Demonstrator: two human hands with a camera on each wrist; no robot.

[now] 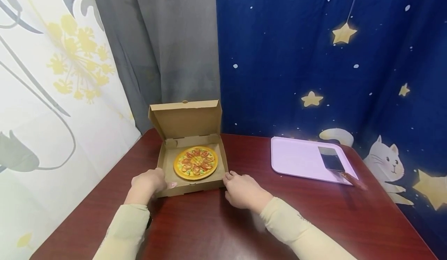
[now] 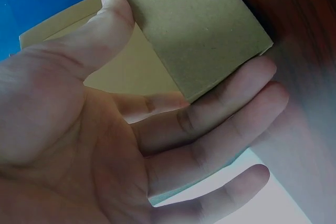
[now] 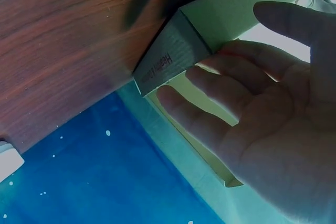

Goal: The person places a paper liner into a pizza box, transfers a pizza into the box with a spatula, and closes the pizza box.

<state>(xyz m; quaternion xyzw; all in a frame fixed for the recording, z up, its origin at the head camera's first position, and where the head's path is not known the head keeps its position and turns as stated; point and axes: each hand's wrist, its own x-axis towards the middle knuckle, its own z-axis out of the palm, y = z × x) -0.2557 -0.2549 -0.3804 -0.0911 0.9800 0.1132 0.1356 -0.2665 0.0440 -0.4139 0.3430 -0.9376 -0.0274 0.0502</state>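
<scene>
Brown cardboard pizza box (image 1: 204,186): stood on the dark red table (image 1: 349,221), its lid (image 1: 186,120) raised at the back, so that the contents are left exposed.

Pizza (image 1: 195,163): laid flat on the box floor, yellow-rimmed, strewn with red and green toppings (whether real or toy cannot be told); by the low walls it is presumably kept from sliding out.

Left hand (image 1: 148,182): set at the front left corner; the front wall is crossed by the thumb, the other fingers are spread around the outer side, and the corner is gripped between them, probably for steadiness.

Right hand (image 1: 242,190): set at the front right corner; the fingers are parted and slightly bent, the right wall is touched by them, and the thumb is held apart; the box is apparently braced from both sides.

Lilac tray (image 1: 297,155): placed at the right, well apart from the box.

Spatula (image 1: 331,159): rested on the tray, its handle projected past the near edge, perhaps for easy grasping
</scene>
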